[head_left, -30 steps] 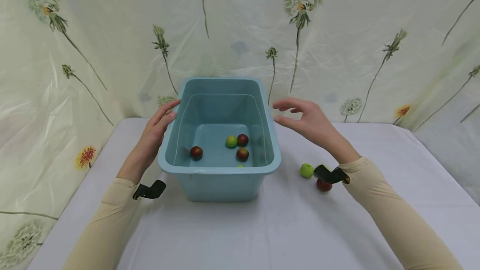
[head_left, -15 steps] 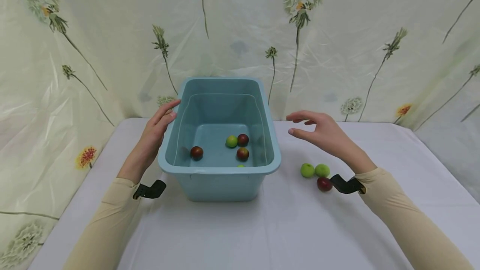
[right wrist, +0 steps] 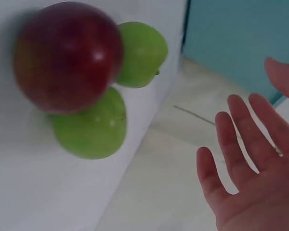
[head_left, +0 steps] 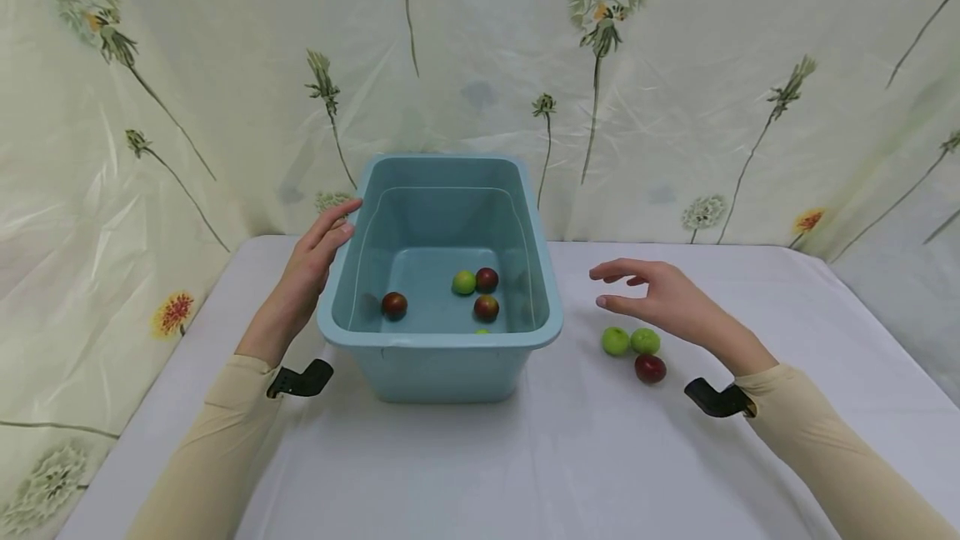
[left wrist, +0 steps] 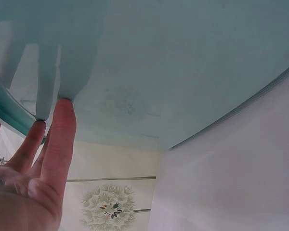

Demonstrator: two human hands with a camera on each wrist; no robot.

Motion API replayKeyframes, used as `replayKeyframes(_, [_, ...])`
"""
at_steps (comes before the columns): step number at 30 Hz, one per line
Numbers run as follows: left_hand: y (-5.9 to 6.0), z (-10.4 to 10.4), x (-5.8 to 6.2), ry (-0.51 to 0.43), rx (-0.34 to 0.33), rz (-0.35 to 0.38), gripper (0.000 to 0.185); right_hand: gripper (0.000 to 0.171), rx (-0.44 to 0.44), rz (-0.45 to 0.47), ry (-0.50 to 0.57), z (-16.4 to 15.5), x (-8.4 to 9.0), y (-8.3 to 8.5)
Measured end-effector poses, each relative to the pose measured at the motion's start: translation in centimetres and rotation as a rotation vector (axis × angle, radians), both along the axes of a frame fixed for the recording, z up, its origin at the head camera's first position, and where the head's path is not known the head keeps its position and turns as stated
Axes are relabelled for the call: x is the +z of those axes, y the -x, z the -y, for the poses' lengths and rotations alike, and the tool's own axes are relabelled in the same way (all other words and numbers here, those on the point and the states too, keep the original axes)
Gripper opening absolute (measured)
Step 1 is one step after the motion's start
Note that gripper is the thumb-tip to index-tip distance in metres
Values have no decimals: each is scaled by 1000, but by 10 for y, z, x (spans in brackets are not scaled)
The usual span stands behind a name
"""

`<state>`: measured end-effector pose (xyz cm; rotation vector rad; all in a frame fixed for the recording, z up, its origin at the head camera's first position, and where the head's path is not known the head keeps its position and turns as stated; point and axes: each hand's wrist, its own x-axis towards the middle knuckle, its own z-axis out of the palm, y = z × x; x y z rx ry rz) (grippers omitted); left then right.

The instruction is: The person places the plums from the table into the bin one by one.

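A light blue plastic tub [head_left: 438,361] stands mid-table with water and several small red and green fruits [head_left: 486,307] in it. My left hand [head_left: 309,265] lies flat against the tub's left wall, fingers straight; the left wrist view shows fingertips [left wrist: 62,108] touching the blue tub wall [left wrist: 183,62]. My right hand [head_left: 656,294] hovers open and empty just above three fruits on the table: two green ones [head_left: 615,341] [head_left: 644,341] and a red one [head_left: 649,368]. In the right wrist view the red fruit [right wrist: 67,55] and both green fruits [right wrist: 89,127] [right wrist: 142,53] lie beside the open palm [right wrist: 248,178].
The table wears a white cloth [head_left: 540,457]. A floral plastic sheet [head_left: 712,90] hangs behind and at the sides. Black wrist mounts [head_left: 300,380] [head_left: 716,398] sit on both beige sleeves.
My right hand has moved away from the tub's right rim, down and to the right, and now hangs over the three loose fruits. The left hand and the tub have stayed put.
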<state>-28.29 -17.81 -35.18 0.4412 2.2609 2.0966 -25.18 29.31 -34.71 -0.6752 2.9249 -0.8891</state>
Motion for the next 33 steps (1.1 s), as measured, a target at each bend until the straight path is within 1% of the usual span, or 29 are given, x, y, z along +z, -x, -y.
replayKeyframes(9, [1, 0, 1, 1, 1, -3, 51, 41, 46, 65, 4, -14, -16, -5])
replayKeyframes(19, [2, -1, 1, -5, -14, -7, 51, 37, 50, 104, -28, -23, -35, -10])
replayKeyframes(22, [2, -1, 1, -1, -13, -6, 52, 35, 55, 123, -43, -25, -38, -11])
replayKeyframes(29, [1, 0, 1, 7, -6, -7, 52, 38, 14, 232, -87, -27, -40, -15])
replayKeyframes(33, [0, 0, 0, 6, -9, -5, 52, 39, 18, 237, -93, -26, -39, -17])
